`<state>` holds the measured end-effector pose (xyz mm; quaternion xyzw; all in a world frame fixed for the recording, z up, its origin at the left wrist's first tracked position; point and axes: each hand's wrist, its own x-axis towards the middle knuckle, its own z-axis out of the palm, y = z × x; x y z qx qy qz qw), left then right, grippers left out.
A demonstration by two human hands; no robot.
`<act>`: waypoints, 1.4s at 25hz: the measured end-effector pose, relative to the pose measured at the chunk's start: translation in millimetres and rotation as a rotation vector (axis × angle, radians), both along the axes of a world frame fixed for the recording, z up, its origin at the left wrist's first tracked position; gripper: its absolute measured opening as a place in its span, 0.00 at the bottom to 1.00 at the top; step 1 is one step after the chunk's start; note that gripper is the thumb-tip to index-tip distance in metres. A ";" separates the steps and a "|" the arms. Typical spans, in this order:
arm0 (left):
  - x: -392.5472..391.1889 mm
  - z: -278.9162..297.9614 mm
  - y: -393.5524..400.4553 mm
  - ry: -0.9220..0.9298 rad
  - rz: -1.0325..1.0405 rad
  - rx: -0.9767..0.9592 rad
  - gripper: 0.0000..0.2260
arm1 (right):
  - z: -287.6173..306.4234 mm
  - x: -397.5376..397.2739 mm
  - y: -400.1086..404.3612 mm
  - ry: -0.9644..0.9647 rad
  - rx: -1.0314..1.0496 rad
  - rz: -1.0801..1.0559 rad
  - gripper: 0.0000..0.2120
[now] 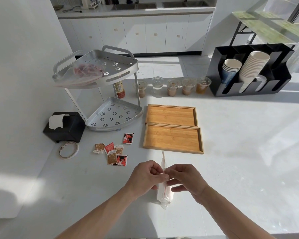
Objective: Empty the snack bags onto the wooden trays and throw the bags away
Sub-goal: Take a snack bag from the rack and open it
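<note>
From the head view, the clear zip bag (163, 185) hangs between both hands, long axis running straight away toward the near wooden tray (173, 139) just beyond. Left hand (144, 176) and right hand (186, 181) each pinch its red-lined mouth, so neither grip is nearer; it looks empty, snack packets (113, 151) already lying on the bench (248, 152).

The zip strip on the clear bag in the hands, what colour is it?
Red, seen in the head view: the zip strip runs along the clear bag.

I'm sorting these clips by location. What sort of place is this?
Probably an office pantry or break-room kitchenette. A black cup dispenser holds stacked paper cups, a row of lidded drink cups stands on the white counter, and white cabinets with a sink line the back wall.
</note>
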<state>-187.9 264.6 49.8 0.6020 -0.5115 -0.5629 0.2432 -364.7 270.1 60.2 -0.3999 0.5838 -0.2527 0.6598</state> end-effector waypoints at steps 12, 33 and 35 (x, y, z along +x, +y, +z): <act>-0.6 3.5 -0.4 -0.001 0.013 0.015 0.09 | -0.7 2.2 -2.5 0.027 -0.031 0.043 0.10; -12.3 39.4 -33.4 -0.317 -0.456 -0.003 0.09 | 16.8 -0.9 -16.1 0.723 -0.476 0.374 0.11; -7.3 40.2 -35.4 -0.377 -0.437 -0.064 0.10 | 20.9 -9.1 -18.4 0.808 -0.488 0.339 0.12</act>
